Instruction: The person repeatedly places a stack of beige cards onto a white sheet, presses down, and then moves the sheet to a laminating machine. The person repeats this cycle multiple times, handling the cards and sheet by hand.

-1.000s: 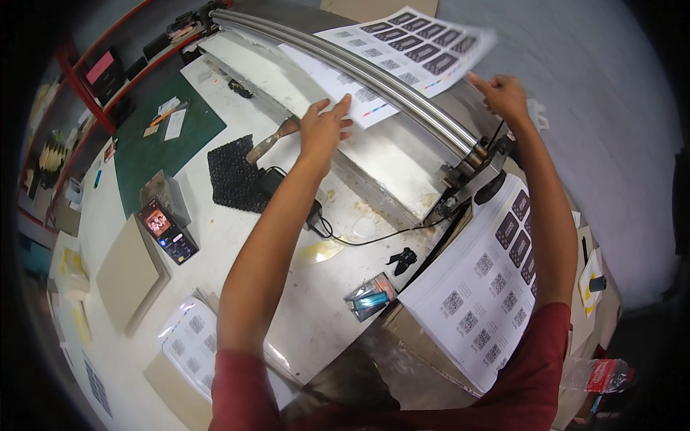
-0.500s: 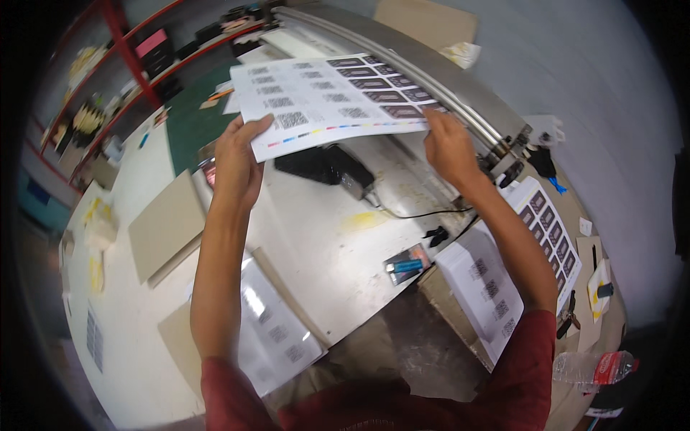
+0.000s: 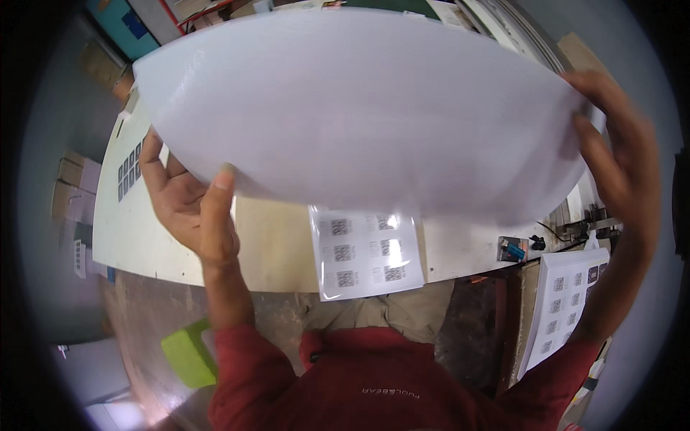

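Note:
A large white sheet [image 3: 366,108] is held up in front of me, bowed, its blank side showing. My left hand [image 3: 190,208] is closed on its lower left edge, thumb on the near face and fingers at the left edge. At the right end my right hand [image 3: 618,158] pinches the sheet between thumb and fingers. Below it, partly covered, glossy sheets printed with square codes [image 3: 366,255] lie by the table's near edge. A stack of similar printed sheets [image 3: 564,302] stands at the right, under my right forearm.
A beige board [image 3: 269,244] lies left of the glossy sheets on the white table [image 3: 460,248]. A blue lighter-like object [image 3: 513,250] rests near the right stack. Metal machine parts [image 3: 586,226] are beyond it. A green object [image 3: 189,352] is on the floor at left.
The sheet came from the machine side toward me and was tilted up, so its blank side now shows instead of the print. My hands are farther apart, and my view has turned left.

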A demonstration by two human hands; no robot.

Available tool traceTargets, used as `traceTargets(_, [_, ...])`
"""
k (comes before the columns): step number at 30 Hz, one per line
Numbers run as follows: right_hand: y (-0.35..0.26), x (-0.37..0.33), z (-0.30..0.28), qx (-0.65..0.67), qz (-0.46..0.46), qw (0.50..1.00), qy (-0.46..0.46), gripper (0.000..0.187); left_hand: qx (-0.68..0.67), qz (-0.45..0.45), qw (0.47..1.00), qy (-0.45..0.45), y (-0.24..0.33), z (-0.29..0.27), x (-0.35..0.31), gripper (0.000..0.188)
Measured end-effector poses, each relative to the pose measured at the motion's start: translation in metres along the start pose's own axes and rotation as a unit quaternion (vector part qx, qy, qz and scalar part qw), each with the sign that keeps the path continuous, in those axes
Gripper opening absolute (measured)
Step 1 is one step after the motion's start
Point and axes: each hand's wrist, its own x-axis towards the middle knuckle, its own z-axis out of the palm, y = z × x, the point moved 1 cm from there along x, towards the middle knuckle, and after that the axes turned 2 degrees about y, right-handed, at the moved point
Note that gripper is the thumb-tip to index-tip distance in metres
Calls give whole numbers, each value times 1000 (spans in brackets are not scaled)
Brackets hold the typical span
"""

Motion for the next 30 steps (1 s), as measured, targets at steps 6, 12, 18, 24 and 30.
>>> traceTargets(6, [-4,90,176,193,8,971,-138,37,103,-283,953,-31,-46,-99,-3,75])
traceTargets(12, [-36,57,381,153,60,970,-180,35,187,-408,888,-101,-175,-158,-98,68])
traceTargets(18, [-39,53,397,152,80,975,-144,36,167,-455,870,-92,-183,-154,-97,65])
traceTargets(24, [-37,53,398,99,63,979,-167,31,177,-437,877,-95,-205,-157,-109,65])
traceTargets(30, [-25,90,401,23,17,998,-65,39,191,-438,873,-99,-210,-157,-109,65])
